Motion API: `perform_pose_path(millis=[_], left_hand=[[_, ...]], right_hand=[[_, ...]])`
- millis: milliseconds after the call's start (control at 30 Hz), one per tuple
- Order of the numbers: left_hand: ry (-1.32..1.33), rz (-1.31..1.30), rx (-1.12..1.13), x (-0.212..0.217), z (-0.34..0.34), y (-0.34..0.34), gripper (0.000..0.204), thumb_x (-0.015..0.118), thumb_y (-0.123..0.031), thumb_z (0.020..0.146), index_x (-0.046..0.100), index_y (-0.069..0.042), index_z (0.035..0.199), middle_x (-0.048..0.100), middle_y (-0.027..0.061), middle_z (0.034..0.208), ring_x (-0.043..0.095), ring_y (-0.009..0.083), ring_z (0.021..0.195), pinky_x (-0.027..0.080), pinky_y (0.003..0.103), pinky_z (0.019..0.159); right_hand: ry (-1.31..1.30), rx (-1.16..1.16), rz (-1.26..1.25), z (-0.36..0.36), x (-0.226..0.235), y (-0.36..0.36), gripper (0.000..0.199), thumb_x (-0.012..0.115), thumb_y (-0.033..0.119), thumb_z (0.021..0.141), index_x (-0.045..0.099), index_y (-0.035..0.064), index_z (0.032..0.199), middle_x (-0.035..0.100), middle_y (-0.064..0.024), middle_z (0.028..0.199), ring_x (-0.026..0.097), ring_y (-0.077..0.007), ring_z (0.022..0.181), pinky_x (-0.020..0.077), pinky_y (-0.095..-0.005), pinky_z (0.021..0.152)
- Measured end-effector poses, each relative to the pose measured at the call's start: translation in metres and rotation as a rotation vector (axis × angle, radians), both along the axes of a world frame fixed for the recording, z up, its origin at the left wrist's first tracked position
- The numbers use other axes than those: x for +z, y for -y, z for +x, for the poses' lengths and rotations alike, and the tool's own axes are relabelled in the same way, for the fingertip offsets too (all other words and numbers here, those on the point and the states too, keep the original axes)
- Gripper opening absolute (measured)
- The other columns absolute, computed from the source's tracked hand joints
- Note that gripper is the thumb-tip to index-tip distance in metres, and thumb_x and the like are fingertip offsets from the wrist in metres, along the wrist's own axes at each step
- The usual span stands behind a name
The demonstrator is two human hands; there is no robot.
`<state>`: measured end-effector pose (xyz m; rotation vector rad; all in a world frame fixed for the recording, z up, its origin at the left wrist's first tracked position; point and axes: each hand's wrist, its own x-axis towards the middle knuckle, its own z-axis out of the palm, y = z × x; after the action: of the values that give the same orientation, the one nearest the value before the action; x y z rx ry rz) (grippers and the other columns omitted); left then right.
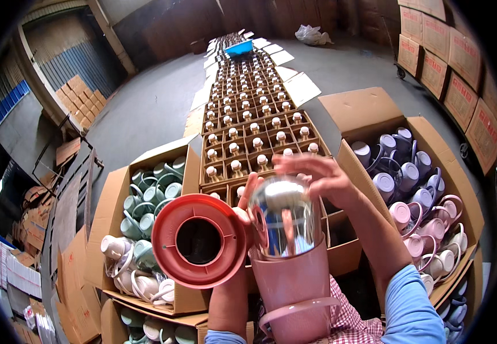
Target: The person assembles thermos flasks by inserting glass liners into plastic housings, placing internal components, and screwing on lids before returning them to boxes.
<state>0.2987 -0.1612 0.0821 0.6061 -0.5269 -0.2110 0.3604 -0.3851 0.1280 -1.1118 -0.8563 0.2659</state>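
Note:
A pink jug body (291, 286) with a curved handle stands in front of me, against my checked apron. From its open end rises a silvery, mirror-like vacuum flask liner (286, 221), partly inside the jug. My left hand (251, 192) holds a coral-red plastic ring (169, 241) with a round hole, left of the liner; most of that hand is hidden behind the ring. My right hand (330, 179) is above the liner's rounded top, fingers stretched and slightly blurred; whether it touches the glass, I cannot tell.
Ahead, a long row of divided cartons (260, 135) holds white-capped liners, with a blue tub (239, 49) farther back. An open box of green and white jug parts (145, 200) stands left, one of purple and pink parts (409, 178) right. Stacked cartons (452, 63) sit on a trolley.

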Motion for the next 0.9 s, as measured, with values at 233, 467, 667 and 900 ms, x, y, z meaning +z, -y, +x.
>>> perform_pose_path(millis=[233, 467, 667, 900], left_hand=[[-0.016, 0.095, 0.016, -0.003, -0.006, -0.003, 0.073, 0.053, -0.058, 0.084, 0.041, -0.007, 0.136, 0.022, 0.021, 0.149, 0.017, 0.0354, 0.14, 0.028, 0.064, 0.103], [-0.3, -0.072, 0.741, -0.004, 0.005, -0.032, 0.043, 0.059, -0.019, 0.086, 0.049, 0.002, 0.122, 0.06, 0.015, 0.114, 0.061, 0.03, 0.099, 0.051, 0.04, 0.088], [0.145, 0.323, 1.202, -0.011, -0.016, -0.019, 0.054, 0.076, -0.019, 0.07, 0.052, 0.002, 0.113, 0.058, 0.009, 0.1, 0.059, 0.0186, 0.088, 0.049, 0.033, 0.084], [0.435, 0.758, 0.866, 0.016, -0.048, -0.003, 0.066, 0.067, -0.056, 0.075, 0.064, 0.007, 0.095, 0.063, 0.0144, 0.085, 0.061, 0.0216, 0.077, 0.048, 0.03, 0.068]], right_hand=[[-0.169, 0.39, -0.585, -0.036, -0.016, 0.001, 0.061, 0.08, 0.017, 0.066, 0.06, 0.006, 0.123, 0.064, -0.007, 0.114, 0.058, -0.0165, 0.095, 0.0473, -0.0314, 0.085], [0.333, 0.121, -1.167, -0.056, 0.023, -0.02, 0.05, 0.077, 0.042, 0.063, 0.068, 0.0068, 0.097, 0.066, -0.0166, 0.089, 0.065, -0.0292, 0.084, 0.0519, -0.0373, 0.073], [0.119, 0.082, -0.782, -0.046, -0.009, -0.007, 0.037, 0.074, 0.033, 0.075, 0.068, 0.0012, 0.094, 0.069, -0.0099, 0.082, 0.066, -0.0183, 0.079, 0.0518, -0.0311, 0.068], [-0.659, 0.147, 0.133, -0.034, -0.068, -0.027, 0.061, 0.044, 0.059, 0.09, 0.059, 0.0022, 0.106, 0.06, -0.0193, 0.114, 0.059, -0.0265, 0.106, 0.0449, -0.0383, 0.094]])
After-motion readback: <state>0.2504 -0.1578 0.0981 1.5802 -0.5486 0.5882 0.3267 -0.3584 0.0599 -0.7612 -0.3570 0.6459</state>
